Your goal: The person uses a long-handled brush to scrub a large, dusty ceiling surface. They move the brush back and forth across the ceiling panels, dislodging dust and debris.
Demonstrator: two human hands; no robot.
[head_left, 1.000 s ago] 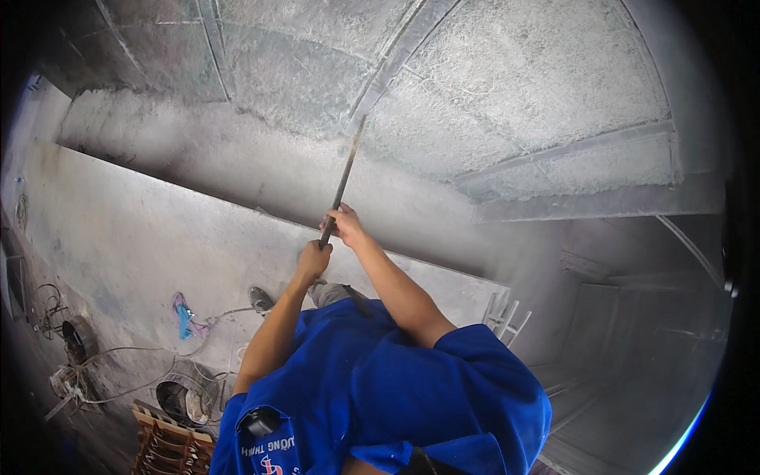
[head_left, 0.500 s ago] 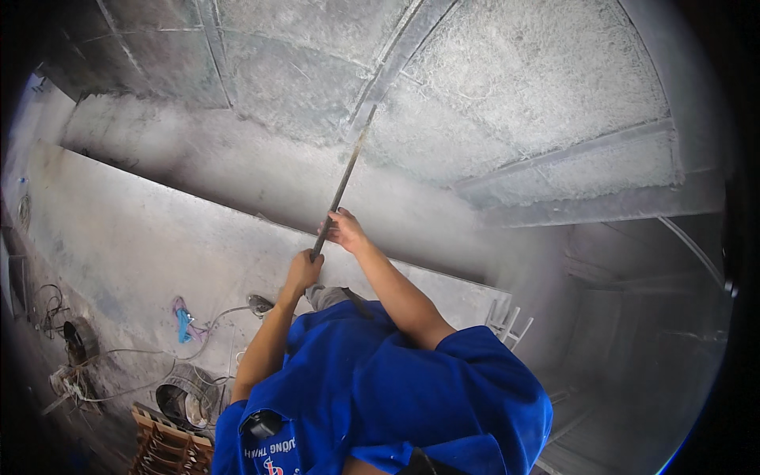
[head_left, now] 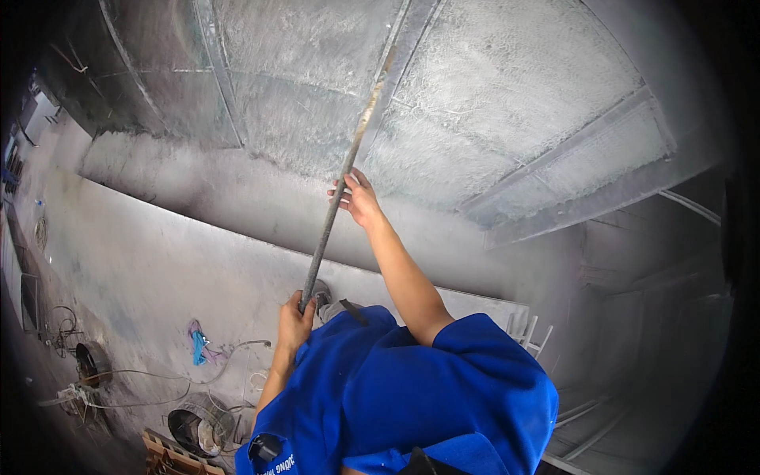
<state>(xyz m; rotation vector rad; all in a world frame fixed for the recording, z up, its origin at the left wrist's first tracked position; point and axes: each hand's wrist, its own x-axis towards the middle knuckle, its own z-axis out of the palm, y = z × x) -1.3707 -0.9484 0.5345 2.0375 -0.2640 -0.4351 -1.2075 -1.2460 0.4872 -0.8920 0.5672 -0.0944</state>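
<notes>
- Across the line between torso and ribbed panel, a long dark rod stands at a slant, its tip over a smooth grey rib; contact there cannot be confirmed.
- Left hand: closed firmly round the lower end of the rod.
- Right hand: higher up, fingers loosely curled behind the rod; firmness of hold cannot be told.
- Handling, as judged: rod stiff, not fragile, moderately heavy and tip-heavy when held low; dust may make it slippery. Best hold: one hand at the butt, one near mid-length.
- Markings: none legible on the rod; white lettering, partly cut off, on the blue shirt.
- Beyond: blue cloth and round metal bucket, lower left.
</notes>
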